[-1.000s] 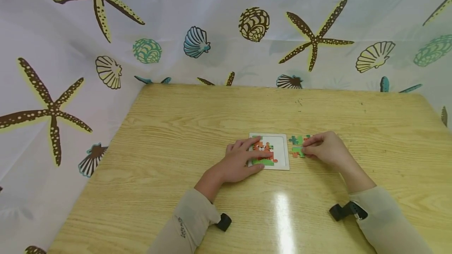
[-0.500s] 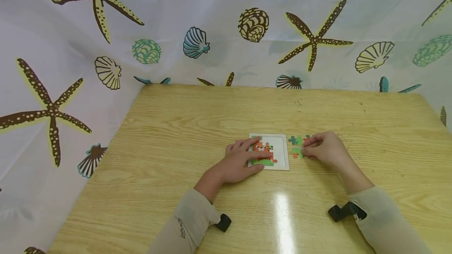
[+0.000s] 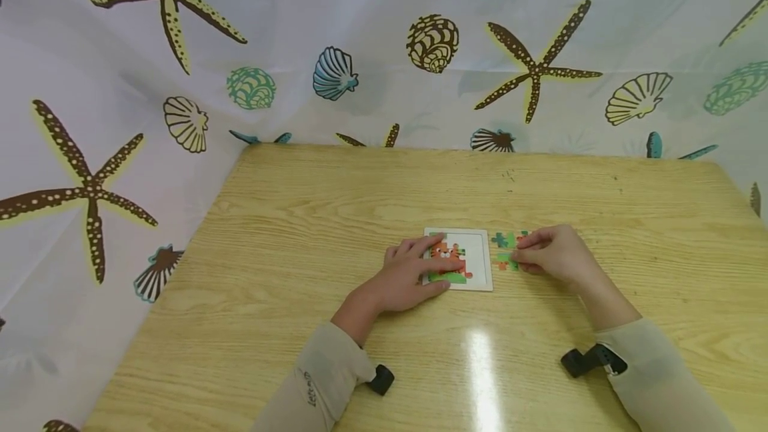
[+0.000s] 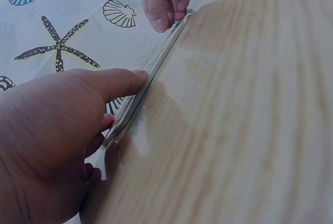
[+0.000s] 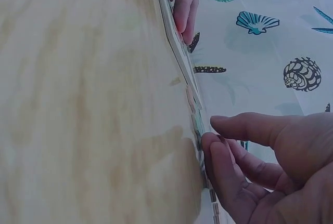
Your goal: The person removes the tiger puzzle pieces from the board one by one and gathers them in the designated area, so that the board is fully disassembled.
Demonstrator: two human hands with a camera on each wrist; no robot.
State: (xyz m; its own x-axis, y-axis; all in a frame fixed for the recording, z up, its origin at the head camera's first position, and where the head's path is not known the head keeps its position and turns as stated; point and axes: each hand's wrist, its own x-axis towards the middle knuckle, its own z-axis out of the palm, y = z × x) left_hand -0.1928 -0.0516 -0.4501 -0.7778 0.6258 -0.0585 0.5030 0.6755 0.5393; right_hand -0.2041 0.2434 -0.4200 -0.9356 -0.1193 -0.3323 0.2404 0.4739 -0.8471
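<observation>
Left grip (image 3: 408, 273) spread on one board (image 3: 478, 255); right grip (image 3: 557, 254) nearly closed at two-plus pieces (image 3: 510, 241), hold unclear.

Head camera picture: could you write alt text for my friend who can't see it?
A person's left hand rests on a partly filled jigsaw board showing an orange animal face, while their right hand is at loose pieces beside it on a wooden table. Behind hangs a white sheet printed with starfish and shells.

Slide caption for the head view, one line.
Left hand on a partly filled tiger jigsaw board, right hand at the loose pieces beside it, on a wood-grain table.
</observation>
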